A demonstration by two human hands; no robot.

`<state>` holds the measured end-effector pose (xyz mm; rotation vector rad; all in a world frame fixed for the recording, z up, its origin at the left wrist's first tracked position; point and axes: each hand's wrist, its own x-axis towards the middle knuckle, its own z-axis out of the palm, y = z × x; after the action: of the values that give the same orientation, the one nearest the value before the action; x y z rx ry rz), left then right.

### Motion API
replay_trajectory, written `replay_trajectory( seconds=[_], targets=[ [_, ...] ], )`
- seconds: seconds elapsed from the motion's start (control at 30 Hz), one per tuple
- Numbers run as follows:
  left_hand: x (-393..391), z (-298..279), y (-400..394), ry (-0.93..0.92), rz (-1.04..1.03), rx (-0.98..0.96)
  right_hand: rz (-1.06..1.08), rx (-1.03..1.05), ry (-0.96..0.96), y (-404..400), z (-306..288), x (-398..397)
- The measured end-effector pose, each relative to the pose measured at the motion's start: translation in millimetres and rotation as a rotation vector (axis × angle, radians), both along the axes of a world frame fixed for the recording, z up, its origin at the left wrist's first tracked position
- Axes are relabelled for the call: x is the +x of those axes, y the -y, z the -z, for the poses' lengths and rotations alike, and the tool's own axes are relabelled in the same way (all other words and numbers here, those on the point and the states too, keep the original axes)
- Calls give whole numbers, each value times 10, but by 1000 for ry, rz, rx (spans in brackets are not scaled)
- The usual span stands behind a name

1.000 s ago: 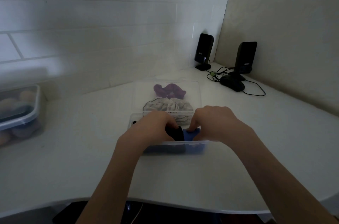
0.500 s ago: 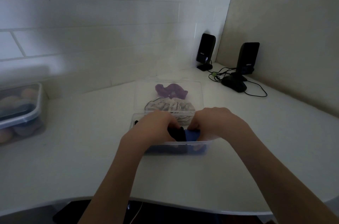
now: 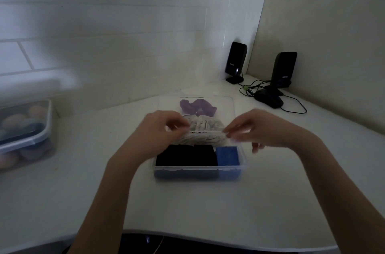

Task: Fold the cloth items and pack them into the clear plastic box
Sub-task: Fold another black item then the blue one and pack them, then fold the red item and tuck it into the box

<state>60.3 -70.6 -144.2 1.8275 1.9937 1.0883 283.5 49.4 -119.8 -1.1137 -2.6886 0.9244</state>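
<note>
The clear plastic box (image 3: 199,174) stands mid-table. Inside it, folded black cloths (image 3: 185,157) fill the left and middle, and a folded blue cloth (image 3: 227,156) sits at the right. A white patterned cloth (image 3: 200,140) lies along the box's back. Behind the box is its clear lid (image 3: 208,132), with a purple cloth (image 3: 198,106) and a grey-white cloth (image 3: 205,123) showing there. My left hand (image 3: 166,126) and my right hand (image 3: 258,128) each pinch the lid's near edge, a hand's width apart, above the back of the box.
A second lidded container (image 3: 25,131) with coloured items stands at the far left. Two black speakers (image 3: 235,61) (image 3: 284,70) with cables (image 3: 295,106) occupy the back right corner. Walls close the back and right. The table's curved front edge (image 3: 208,235) is near me.
Both hands came up out of the box's front, spread apart and moved back to the lid's edge. The black and blue cloths they covered are now in plain sight.
</note>
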Motion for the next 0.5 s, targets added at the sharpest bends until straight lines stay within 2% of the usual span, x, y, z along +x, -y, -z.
replay_trajectory(
  seconds=[0.1, 0.2, 0.33, 0.43, 0.5],
  targets=[
    [-276, 99, -4, 164, -222, 209, 195, 66, -281, -262, 36, 106],
    [-442, 249, -94, 396, -377, 266, 342, 110, -392, -575, 255, 46],
    [-417, 369, -200, 525, -397, 246, 213, 189, -329, -864, 679, -218],
    [-393, 410, -230, 481, -382, 243, 55, 75, -404, -920, 830, -450],
    [-393, 441, -240, 420, -377, 232, 47, 104, -338, -1019, 915, -606]
  ],
)
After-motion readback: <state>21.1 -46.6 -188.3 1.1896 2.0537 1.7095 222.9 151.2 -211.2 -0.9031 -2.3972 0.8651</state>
